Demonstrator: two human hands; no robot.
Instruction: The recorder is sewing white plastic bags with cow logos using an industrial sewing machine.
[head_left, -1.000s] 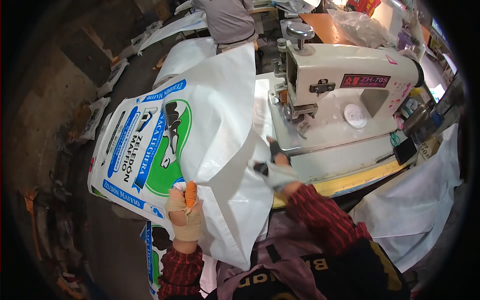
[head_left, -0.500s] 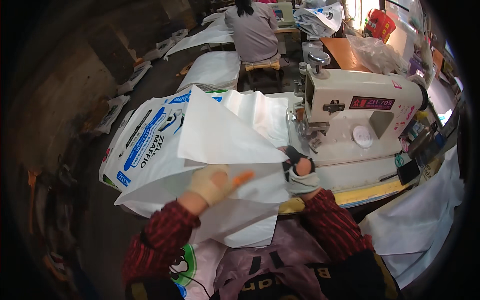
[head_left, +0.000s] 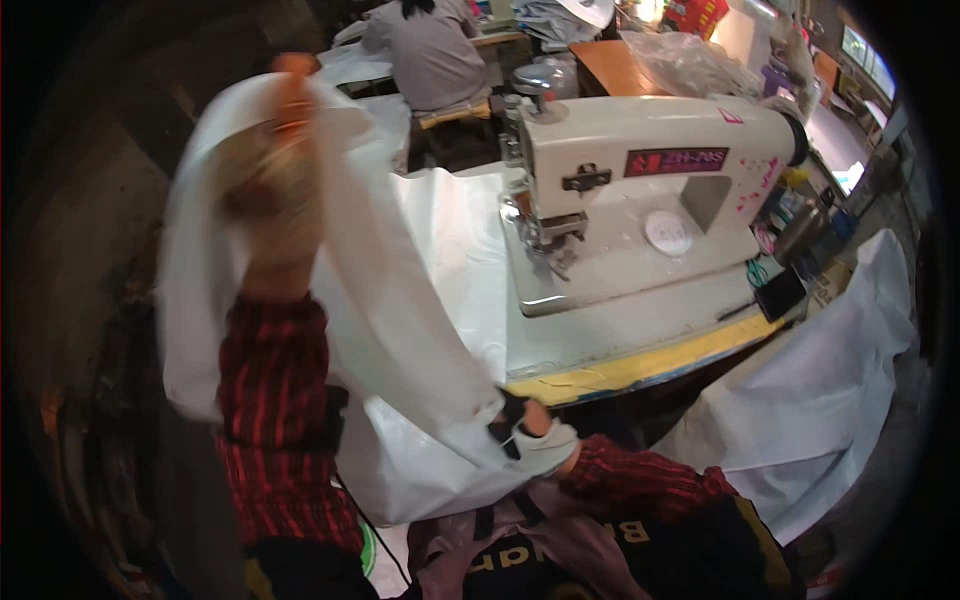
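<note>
My left hand point(head_left: 270, 170) is raised high and blurred, gripping the upper edge of a large white woven sack point(head_left: 400, 330). The sack stretches down from it to my right hand point(head_left: 535, 440), which wears a pale glove with dark patches and pinches the sack's lower edge near my lap. The sack drapes over the left part of the sewing table point(head_left: 640, 365). A cream sewing machine point(head_left: 640, 180) stands just right of the sack, its needle area point(head_left: 545, 240) bare.
Another white sack point(head_left: 830, 390) hangs off the table's right front. A person in grey point(head_left: 430, 50) sits with their back to me beyond the machine. More white sacks lie around that person. Small items crowd the table's right end point(head_left: 790, 230).
My left hand has swung up from waist height to above the table, lifting the sack so its printed side no longer shows. My right hand dropped toward my lap, still holding the sack.
</note>
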